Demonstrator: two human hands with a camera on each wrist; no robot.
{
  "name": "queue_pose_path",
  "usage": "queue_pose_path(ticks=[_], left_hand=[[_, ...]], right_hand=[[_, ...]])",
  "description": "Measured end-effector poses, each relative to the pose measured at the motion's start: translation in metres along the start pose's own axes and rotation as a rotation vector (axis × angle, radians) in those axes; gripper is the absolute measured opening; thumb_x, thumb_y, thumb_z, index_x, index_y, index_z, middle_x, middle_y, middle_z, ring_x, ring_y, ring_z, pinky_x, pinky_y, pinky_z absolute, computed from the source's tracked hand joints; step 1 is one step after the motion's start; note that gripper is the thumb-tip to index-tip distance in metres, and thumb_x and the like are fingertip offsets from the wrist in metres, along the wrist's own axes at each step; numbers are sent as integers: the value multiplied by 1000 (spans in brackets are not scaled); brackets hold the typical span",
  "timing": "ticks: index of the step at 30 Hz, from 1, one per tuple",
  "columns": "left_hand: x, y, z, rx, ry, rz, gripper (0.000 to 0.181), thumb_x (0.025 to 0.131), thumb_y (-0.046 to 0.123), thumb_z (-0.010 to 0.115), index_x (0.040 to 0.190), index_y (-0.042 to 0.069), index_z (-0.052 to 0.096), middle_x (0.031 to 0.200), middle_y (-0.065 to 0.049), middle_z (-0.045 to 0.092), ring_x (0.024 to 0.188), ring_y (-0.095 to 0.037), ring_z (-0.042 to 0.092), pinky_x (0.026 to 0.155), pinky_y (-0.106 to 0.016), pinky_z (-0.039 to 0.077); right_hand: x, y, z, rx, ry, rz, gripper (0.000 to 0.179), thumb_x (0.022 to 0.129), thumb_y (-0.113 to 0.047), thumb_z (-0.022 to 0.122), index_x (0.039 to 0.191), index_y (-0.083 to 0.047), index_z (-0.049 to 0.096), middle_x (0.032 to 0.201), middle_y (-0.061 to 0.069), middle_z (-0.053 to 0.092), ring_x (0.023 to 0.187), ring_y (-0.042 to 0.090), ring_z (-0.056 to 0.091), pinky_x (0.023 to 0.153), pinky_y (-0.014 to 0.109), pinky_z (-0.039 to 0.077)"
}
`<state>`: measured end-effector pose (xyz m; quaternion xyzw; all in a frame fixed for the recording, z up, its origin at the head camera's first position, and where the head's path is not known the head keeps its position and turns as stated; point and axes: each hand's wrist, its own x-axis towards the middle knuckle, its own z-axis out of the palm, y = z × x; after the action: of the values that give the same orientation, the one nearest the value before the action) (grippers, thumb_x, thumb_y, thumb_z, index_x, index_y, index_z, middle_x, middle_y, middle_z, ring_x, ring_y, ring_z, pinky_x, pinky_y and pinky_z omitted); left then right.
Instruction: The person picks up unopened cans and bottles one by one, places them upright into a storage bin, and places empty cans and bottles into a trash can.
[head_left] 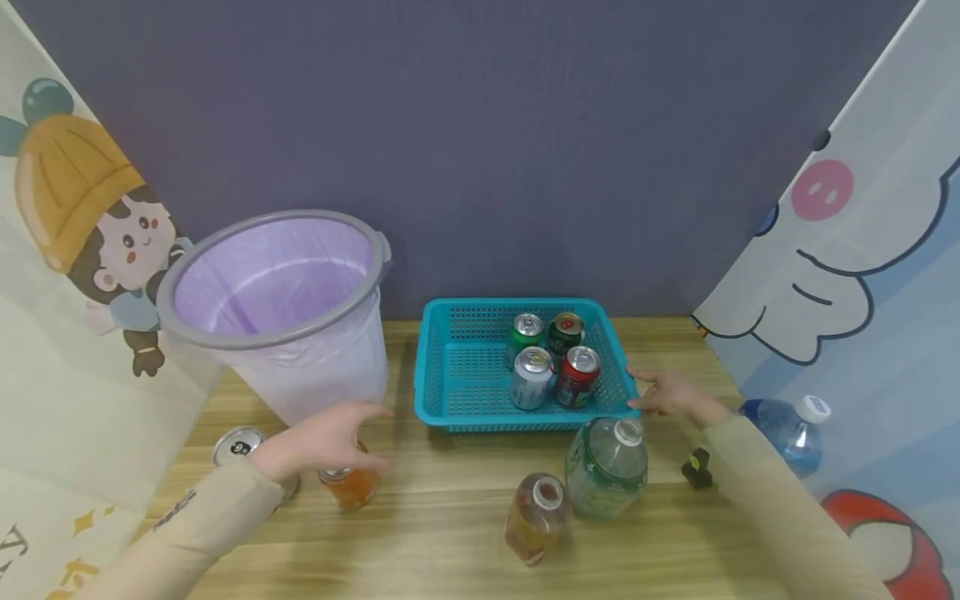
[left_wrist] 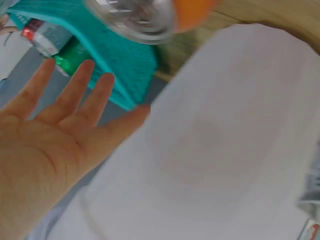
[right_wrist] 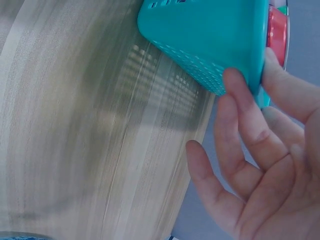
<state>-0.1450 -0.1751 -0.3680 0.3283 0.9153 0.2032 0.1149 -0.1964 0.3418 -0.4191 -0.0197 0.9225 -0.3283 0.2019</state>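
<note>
My left hand (head_left: 330, 442) reaches over the table beside an orange can (head_left: 352, 487), its fingers spread and its palm bare in the left wrist view. That hand partly covers the can. At the right end of a teal plastic basket (head_left: 480, 423), my right hand (head_left: 671, 396) pinches the rim between thumb and fingers. Inside the basket, on its right side, stand a green can (head_left: 522, 337), a dark can (head_left: 564, 335), a silver can (head_left: 531, 383) and a red can (head_left: 577, 379).
A bin (head_left: 330, 367) with a purple-white liner stands left of the basket. Behind my left wrist is a silver can (head_left: 236, 442). A green-labelled bottle (head_left: 607, 475) and a smaller brownish bottle (head_left: 536, 521) stand in front. A blue bottle (head_left: 791, 433) and a small dark object (head_left: 697, 468) are right.
</note>
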Motion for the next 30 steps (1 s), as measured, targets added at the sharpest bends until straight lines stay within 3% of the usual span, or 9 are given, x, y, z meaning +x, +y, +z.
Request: queue_pose_path(ticks=[5,11,22,30], left_hand=[[-2,-8,2,-9,-40,-28,75,72,43,79,125,-5,55,125,-17,60,115,-36,56,98,-49,44],[-5,-10,8,-13,-79,-56,70,69,35,82,120,-5,57,118,-17,63,110,-37,58,95,-49,45],[-8,-23,25,-94,-120,-99,68,66,29,84,118,-6,58,106,-16,66,95,-29,63,84,-39,51],[-9,-31,31,-109,-126,-123,66,66,27,85,116,-6,58,107,-18,65,96,-32,62,85,-43,51]], right_hand=[[-1,0,0,5,-4,20,75,87,-23,68,146,-1,27,61,3,57,57,15,47,53,29,42],[-2,-1,0,12,-15,9,74,88,-23,67,146,1,26,63,1,65,56,15,48,54,31,42],[0,0,0,26,-29,29,74,90,-23,65,148,-2,24,58,-2,57,53,12,40,52,27,38],[0,0,-1,21,-34,26,75,89,-23,66,147,-1,24,55,-3,53,50,10,39,50,25,37]])
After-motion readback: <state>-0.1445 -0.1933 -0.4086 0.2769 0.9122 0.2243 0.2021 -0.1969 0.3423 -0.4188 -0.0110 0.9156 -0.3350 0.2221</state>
